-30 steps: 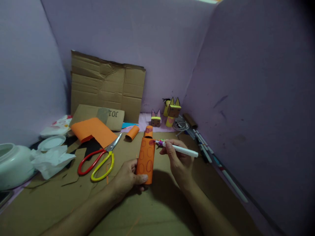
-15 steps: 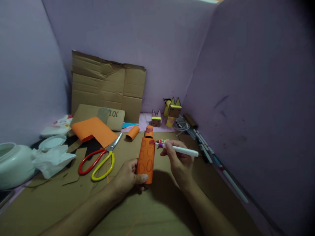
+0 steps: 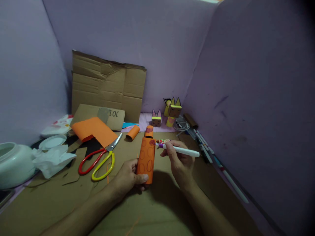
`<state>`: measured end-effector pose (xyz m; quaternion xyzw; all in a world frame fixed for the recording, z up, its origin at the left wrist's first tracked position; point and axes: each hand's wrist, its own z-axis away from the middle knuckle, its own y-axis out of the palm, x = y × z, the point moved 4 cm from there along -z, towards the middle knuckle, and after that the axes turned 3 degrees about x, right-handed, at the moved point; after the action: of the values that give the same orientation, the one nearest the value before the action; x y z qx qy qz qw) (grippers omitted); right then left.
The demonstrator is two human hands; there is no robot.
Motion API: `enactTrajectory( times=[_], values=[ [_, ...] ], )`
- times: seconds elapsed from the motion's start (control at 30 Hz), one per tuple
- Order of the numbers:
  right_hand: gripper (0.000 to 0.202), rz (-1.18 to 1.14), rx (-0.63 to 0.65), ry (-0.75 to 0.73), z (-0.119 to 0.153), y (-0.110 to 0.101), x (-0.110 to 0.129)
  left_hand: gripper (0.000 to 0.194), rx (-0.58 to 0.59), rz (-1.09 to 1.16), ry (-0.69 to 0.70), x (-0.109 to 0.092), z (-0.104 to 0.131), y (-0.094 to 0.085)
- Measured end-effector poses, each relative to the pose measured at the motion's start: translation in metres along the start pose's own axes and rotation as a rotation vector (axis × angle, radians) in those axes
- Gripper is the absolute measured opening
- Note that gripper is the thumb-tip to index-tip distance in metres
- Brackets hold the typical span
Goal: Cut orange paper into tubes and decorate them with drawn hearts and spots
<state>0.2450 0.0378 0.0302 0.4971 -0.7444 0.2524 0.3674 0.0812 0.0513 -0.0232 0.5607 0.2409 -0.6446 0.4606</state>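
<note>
My left hand (image 3: 133, 177) grips the lower end of an orange paper tube (image 3: 146, 157), thumb across its front. Several rounded outlines are drawn on the tube, and one near its upper right edge is coloured in dark. Between the fingers of my right hand (image 3: 180, 162) is a white marker (image 3: 183, 150) with a purple collar, its tip at that dark spot. Just beyond the tube's top is a smaller orange roll (image 3: 149, 131) with a dark marking. A patterned object (image 3: 164, 141) shows partly behind the marker; I cannot make out its kind.
Red-and-yellow-handled scissors (image 3: 103, 160) lie left of my hands, beside orange paper (image 3: 92, 129) and another orange roll (image 3: 133, 133). A white pot (image 3: 16, 167) and crumpled tissue (image 3: 54, 160) are far left. Cardboard animal figures (image 3: 174, 110) stand at the back; markers (image 3: 231, 180) line the right wall.
The marker in my right hand has shifted very slightly to the right, its tip staying by the dark spot. My left hand and the tube look the same.
</note>
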Motion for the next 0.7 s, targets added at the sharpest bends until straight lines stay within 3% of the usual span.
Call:
enactTrajectory(
  times=[0.2, 0.4, 0.7],
  values=[
    [0.012, 0.02, 0.024, -0.037, 0.0028, -0.0019, -0.0012, 0.043, -0.014, -0.024, -0.026, -0.0055, 0.0032, 0.0026],
    [0.007, 0.003, 0.128, -0.071, 0.0054, 0.0019, -0.0043, 0.04, -0.021, -0.044, -0.037, -0.0094, 0.0052, 0.0046],
    [0.007, 0.001, 0.156, -0.066, 0.0057, 0.0034, -0.0086, 0.042, -0.02, -0.042, -0.024, -0.009, 0.0052, 0.0057]
  ],
)
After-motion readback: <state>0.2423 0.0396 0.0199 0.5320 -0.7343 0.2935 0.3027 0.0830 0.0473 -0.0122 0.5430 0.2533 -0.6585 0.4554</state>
